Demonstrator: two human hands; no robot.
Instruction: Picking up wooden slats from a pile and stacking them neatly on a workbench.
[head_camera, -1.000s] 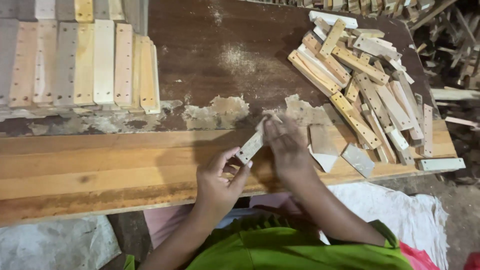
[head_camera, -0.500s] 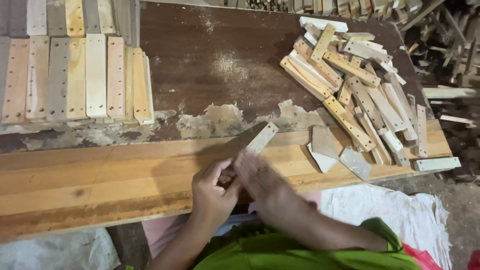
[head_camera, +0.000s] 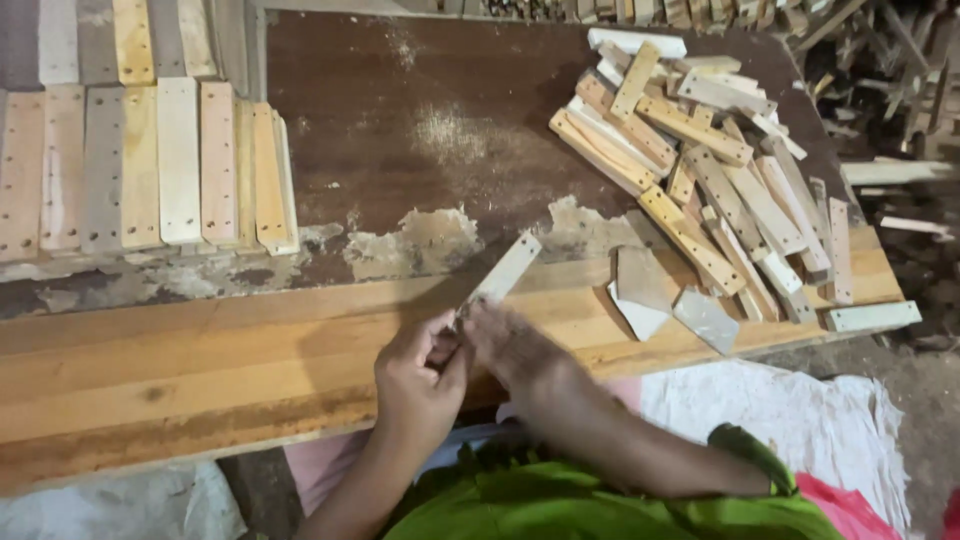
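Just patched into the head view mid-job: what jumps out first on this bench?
Both hands meet at the bench's near edge, the left hand and right hand gripping one pale wooden strip that angles up and away. At far right lies a loose heap of similar strips, some with holes. At far left, a neat row of strips lies side by side.

Pale bare-wood slat matt and drilled, held in left hand and right hand, over a worn dark tabletop with flaking finish and sawdust, smooth orange-toned plank along its edge, rough unfinished wood strips piled, sanded slats in a row.
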